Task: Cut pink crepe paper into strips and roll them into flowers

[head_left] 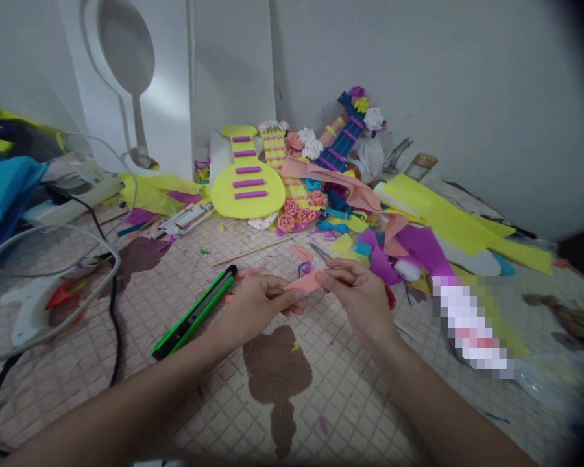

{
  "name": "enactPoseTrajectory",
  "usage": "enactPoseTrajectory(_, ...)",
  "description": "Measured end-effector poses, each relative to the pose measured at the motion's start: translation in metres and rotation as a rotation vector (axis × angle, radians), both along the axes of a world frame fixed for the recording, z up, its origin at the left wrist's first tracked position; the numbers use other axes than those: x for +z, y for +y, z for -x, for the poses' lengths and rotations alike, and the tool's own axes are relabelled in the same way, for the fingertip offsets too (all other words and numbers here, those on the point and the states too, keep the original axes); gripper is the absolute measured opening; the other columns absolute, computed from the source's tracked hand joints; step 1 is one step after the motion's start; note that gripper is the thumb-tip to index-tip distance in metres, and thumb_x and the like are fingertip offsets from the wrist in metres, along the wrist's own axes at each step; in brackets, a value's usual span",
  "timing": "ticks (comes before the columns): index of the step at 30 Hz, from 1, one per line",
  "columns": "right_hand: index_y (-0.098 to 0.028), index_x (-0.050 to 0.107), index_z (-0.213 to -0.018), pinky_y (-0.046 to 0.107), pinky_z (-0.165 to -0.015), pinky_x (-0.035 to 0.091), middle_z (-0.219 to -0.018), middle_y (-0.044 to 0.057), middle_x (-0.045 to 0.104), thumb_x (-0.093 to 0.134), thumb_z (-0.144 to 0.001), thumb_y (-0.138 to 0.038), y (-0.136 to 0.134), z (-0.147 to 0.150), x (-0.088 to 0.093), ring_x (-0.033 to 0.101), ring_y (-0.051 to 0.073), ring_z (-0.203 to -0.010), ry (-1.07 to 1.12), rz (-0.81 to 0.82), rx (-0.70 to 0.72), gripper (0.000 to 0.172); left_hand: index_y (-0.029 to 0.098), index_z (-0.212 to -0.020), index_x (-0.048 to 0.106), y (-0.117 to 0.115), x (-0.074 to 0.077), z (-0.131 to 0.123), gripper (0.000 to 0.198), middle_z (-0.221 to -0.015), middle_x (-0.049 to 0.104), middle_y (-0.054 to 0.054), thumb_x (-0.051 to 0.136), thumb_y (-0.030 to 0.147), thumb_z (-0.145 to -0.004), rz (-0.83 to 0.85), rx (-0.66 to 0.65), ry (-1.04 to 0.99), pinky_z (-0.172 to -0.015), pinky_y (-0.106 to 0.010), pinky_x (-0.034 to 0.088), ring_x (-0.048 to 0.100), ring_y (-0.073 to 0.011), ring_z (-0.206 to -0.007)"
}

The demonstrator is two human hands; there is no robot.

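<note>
A pink foam strip point(305, 283) stretches between both my hands above the checked table cover point(185, 285). My left hand point(259, 305) is closed, pinching the strip's left end. My right hand point(357, 295) is closed too, its fingertips gripping the strip's right end. A green and black utility knife point(194, 312) lies on the table just left of my left hand, apart from it.
A yellow foam guitar point(246, 176), a blue foam guitar point(344, 137) and paper roses point(296, 216) stand at the back. Foam scraps in yellow, purple and pink point(418, 240) pile to the right. A glue gun point(34, 311) and cables point(111, 305) lie left.
</note>
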State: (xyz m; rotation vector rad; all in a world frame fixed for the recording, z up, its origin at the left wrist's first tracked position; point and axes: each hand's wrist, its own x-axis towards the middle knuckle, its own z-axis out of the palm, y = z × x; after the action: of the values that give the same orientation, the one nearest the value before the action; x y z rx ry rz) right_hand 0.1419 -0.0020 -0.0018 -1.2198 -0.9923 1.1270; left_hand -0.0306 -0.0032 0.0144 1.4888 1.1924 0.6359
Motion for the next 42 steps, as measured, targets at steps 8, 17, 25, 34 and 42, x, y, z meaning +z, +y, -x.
enactPoseTrajectory(8, -0.021, 0.063, -0.077, 0.029, -0.063, 0.048, -0.063, -0.002, 0.068, 0.077, -0.058, -0.024, -0.002, 0.001, 0.003, 0.061, 0.013, -0.058, -0.042, -0.027, 0.011, 0.024, 0.015, -0.070, 0.064, -0.001, -0.002, -0.001, 0.025, -0.070, 0.072, -0.004, 0.054, 0.036, -0.080, -0.007, 0.009, 0.025, -0.063, -0.025, 0.048, 0.065, -0.0134, -0.063)
enactPoseTrajectory(17, -0.021, 0.062, -0.079, 0.027, -0.063, 0.049, -0.067, -0.001, 0.069, 0.075, -0.062, -0.026, -0.012, 0.010, 0.000, 0.064, 0.014, -0.063, -0.032, 0.000, 0.132, 0.022, 0.017, -0.065, 0.067, -0.004, -0.001, -0.001, 0.033, -0.065, 0.070, -0.002, 0.051, 0.042, -0.080, -0.163, -0.085, 0.150, -0.053, -0.022, 0.041, 0.062, -0.0143, -0.063)
enactPoseTrajectory(25, -0.019, 0.062, -0.077, 0.028, -0.064, 0.050, -0.065, 0.000, 0.069, 0.076, -0.060, -0.026, -0.009, 0.008, 0.003, 0.063, 0.014, -0.062, -0.080, -0.040, 0.026, 0.024, 0.016, -0.060, 0.067, -0.004, -0.002, -0.003, 0.033, -0.061, 0.070, -0.004, 0.054, 0.040, -0.077, -0.076, -0.003, 0.094, -0.053, -0.022, 0.043, 0.061, -0.0131, -0.057)
enactPoseTrajectory(34, -0.021, 0.062, -0.080, 0.023, -0.062, 0.047, -0.065, -0.004, 0.069, 0.077, -0.060, -0.023, 0.004, -0.011, 0.003, 0.060, 0.010, -0.058, 0.006, -0.080, -0.031, 0.025, 0.013, -0.082, 0.067, -0.002, 0.001, -0.001, 0.027, -0.084, 0.070, -0.008, 0.060, 0.038, -0.075, -0.026, 0.085, -0.173, -0.068, -0.027, 0.050, 0.064, -0.0167, -0.074)
enactPoseTrajectory(42, -0.018, 0.063, -0.074, 0.024, -0.058, 0.044, -0.066, -0.001, 0.065, 0.072, -0.065, -0.030, -0.006, 0.000, 0.012, 0.057, 0.012, -0.059, -0.106, -0.039, 0.112, 0.017, 0.014, -0.071, 0.066, -0.002, -0.006, 0.001, 0.027, -0.067, 0.063, -0.002, 0.057, 0.039, -0.077, -0.188, 0.015, 0.034, -0.060, -0.024, 0.042, 0.055, -0.0132, -0.064)
